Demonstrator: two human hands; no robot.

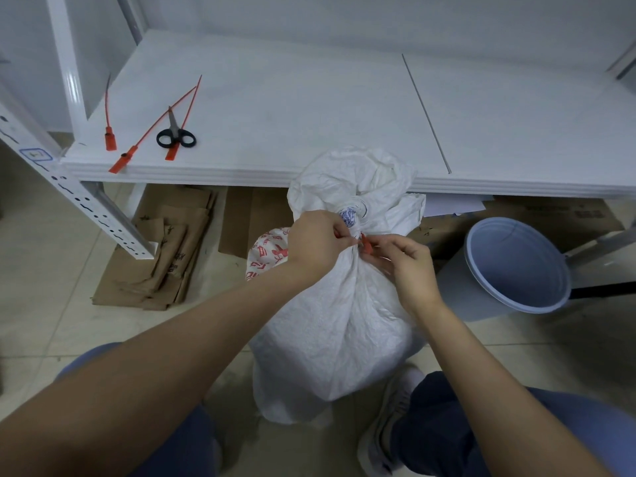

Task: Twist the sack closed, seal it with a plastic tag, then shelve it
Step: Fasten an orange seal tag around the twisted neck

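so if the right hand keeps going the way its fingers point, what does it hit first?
The right hand points up-left at the sack neck, pinching the red tag. Past the tag it would likely meet the left hand fingers; depth is unclear.

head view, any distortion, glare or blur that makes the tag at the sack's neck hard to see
Head view: wide-angle bending curves the shelf edge and stretches the forearms; lighting is soft and even, with one small glare streak on the shelf post; focus holds at centre, but the red plastic tag is mostly hidden between the left hand and right hand on the sack.
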